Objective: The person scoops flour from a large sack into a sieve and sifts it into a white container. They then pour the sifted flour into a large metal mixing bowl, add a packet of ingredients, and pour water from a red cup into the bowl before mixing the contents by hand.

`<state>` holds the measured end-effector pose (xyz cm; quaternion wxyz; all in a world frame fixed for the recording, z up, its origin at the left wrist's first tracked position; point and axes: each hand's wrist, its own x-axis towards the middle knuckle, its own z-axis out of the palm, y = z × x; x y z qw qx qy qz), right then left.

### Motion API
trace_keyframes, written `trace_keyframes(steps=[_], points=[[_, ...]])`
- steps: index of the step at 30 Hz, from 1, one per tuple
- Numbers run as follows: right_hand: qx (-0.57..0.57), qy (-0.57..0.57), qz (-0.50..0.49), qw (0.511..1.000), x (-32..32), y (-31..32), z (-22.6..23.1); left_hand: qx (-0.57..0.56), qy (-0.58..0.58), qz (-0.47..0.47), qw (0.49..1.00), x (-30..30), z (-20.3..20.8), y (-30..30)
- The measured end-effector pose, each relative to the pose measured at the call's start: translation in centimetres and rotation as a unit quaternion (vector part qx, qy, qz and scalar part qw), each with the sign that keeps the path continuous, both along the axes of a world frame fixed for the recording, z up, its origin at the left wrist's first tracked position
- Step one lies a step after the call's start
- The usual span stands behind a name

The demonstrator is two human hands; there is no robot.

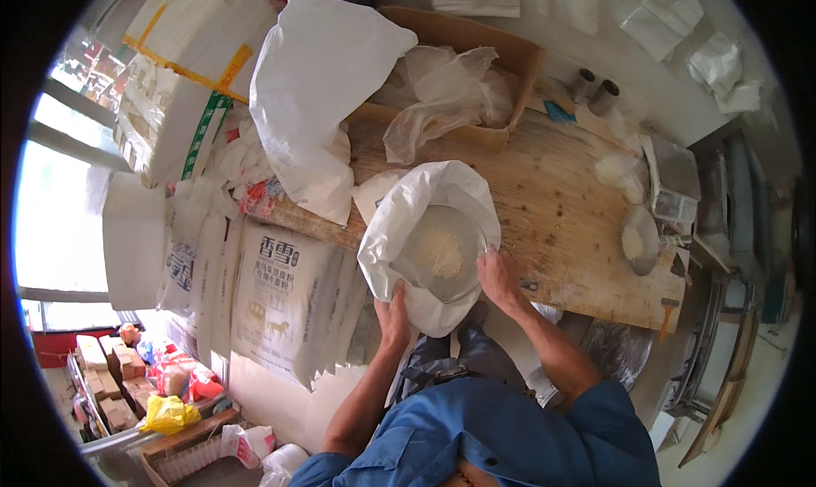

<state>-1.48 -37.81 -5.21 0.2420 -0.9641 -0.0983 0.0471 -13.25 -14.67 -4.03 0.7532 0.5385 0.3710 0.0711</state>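
Observation:
A round sieve (419, 242) sits inside the open mouth of a white woven sack (384, 219), at the near edge of the wooden table. A pale, floury heap (446, 254) lies on its mesh. My right hand (500, 274) is closed on the sieve's right rim. At the near left, my left hand (393, 317) is closed on the sack's edge, next to the rim; its fingertips are partly hidden by the sack. The sack's lower part and contents are hidden.
Filled flour sacks (285, 300) stand left of the wooden table (552, 206). Behind are a large white sack (314, 70) and a cardboard box (523, 62) holding clear plastic. At the right lie a metal bowl (643, 253), a brush (668, 313) and two cans (603, 98).

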Motion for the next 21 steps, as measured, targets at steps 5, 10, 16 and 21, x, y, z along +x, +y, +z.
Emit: trace_keyframes(steps=[5, 10, 16, 21], points=[[0.025, -0.071, -0.041, 0.996, -0.5, 0.1, -0.1, 0.004, -0.014, -0.018, 1.0, 0.6, 0.3, 0.8], [0.007, -0.041, -0.134, 0.99, -1.2, 0.4, 0.0, 0.002, -0.021, -0.055, 0.998, 0.5, 0.5, 2.0], [0.019, -0.052, -0.093, 0.994, -2.5, 0.3, 1.0, 0.031, -0.03, -0.098, 0.994, 0.5, 0.5, 2.3], [0.011, -0.092, -0.149, 0.984, -2.7, -0.6, 1.0, 0.056, -0.002, -0.119, 0.991, 0.7, 0.8, 1.7]])
